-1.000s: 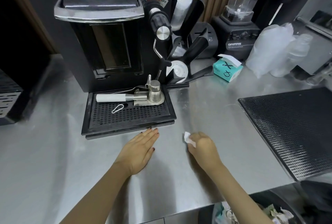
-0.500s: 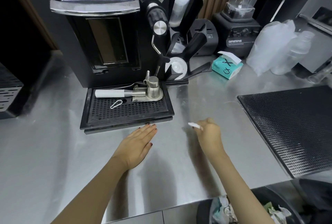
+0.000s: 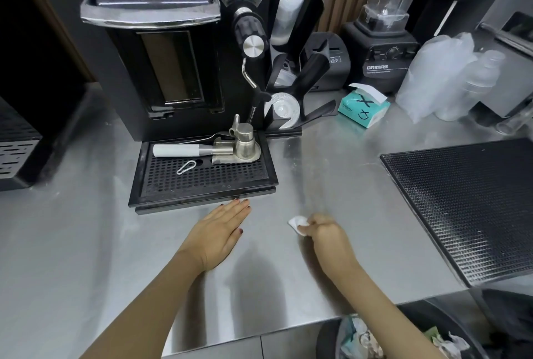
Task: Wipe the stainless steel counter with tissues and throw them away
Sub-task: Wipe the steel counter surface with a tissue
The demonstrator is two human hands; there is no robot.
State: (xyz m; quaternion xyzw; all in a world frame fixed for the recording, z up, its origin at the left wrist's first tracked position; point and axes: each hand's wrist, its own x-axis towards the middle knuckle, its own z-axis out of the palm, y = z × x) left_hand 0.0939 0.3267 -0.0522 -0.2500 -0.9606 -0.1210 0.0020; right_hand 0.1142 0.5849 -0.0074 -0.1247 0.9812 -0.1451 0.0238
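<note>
Tissue (image 3: 298, 224), a small white wad, lies against the counter (image 3: 331, 162) at the front, between the drip tray (image 3: 202, 185) and the black mat (image 3: 467, 203). The right hand (image 3: 328, 236) pinches it with curled fingers, knuckles up, so that only the wad's left part shows past the fingertips. The right forearm runs back toward the lower right, crossing above the bin (image 3: 326, 338), which sits below the counter's front edge and holds crumpled waste. The left hand (image 3: 219, 231) lies flat on the counter, palm down, its fingers straight and pressed together. Their tips are just beside the tray's front edge; whether they touch it I cannot tell. The two hands are apart. A teal tissue box (image 3: 364, 105) stands further back on the counter.
</note>
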